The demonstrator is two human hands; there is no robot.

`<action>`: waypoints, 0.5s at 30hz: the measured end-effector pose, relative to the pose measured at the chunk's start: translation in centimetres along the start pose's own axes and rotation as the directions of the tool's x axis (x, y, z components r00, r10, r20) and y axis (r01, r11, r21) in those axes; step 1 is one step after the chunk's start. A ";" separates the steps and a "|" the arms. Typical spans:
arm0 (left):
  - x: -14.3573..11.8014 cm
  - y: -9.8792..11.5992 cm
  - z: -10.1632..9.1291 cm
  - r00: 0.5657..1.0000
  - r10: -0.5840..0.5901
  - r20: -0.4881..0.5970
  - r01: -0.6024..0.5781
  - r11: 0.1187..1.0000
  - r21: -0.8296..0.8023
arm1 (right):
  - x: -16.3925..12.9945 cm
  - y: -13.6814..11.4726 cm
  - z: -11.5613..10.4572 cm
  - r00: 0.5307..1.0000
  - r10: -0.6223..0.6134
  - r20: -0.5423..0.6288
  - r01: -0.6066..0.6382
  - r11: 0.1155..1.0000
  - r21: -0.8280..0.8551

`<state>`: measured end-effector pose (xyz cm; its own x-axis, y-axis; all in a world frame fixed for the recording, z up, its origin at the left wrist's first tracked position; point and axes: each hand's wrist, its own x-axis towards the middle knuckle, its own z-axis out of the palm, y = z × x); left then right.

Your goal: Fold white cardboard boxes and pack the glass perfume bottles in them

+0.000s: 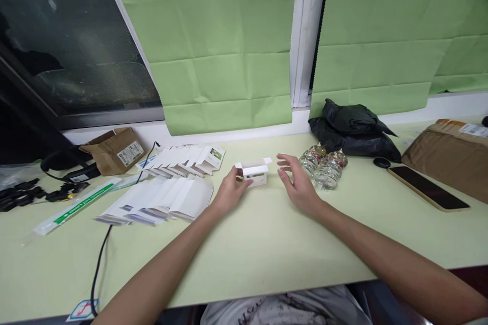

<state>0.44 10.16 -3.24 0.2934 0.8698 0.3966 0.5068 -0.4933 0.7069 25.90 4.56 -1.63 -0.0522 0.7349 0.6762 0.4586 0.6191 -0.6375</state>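
Note:
My left hand grips a small white cardboard box by its left end, thumb in front and fingers behind. The box lies on its side on the table, with flaps sticking out at its top and right end. To its right my right hand is apart from the box, fingers spread and holding nothing. Just beyond that hand lie two rows of clear round ornaments with gold tops. Left of my left hand, several flattened white boxes overlap in a row, and more white boxes with a printed picture lie behind them.
Black plastic parcels sit by the window wall. On the right are a phone, a round black cap and a large brown carton. An open brown box, a green-labelled strip and a black cable are left.

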 end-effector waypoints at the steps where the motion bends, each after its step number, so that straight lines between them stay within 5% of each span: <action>1: 0.2 -0.2 -0.1 1.000 -0.004 -0.007 0.004 1.000 0.000 | 0.1 0.2 -0.2 1.000 -0.002 -0.026 0.001 1.000 -0.029; 10: 0.3 -0.7 0.4 0.999 -0.019 0.049 0.024 0.994 -0.108 | 0.9 1.8 -1.7 0.997 -0.038 -0.060 0.014 0.935 -0.354; 15: 0.0 -0.7 0.5 0.999 -0.039 0.028 0.042 0.993 -0.109 | 1.7 1.3 -3.5 0.997 -0.036 -0.068 -0.018 0.748 -0.663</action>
<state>0.56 10.51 -4.01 0.2961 0.8878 0.3522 0.4274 -0.4529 0.7824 29.55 5.64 -0.06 -0.0081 0.6912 0.7226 0.9323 0.2665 -0.2445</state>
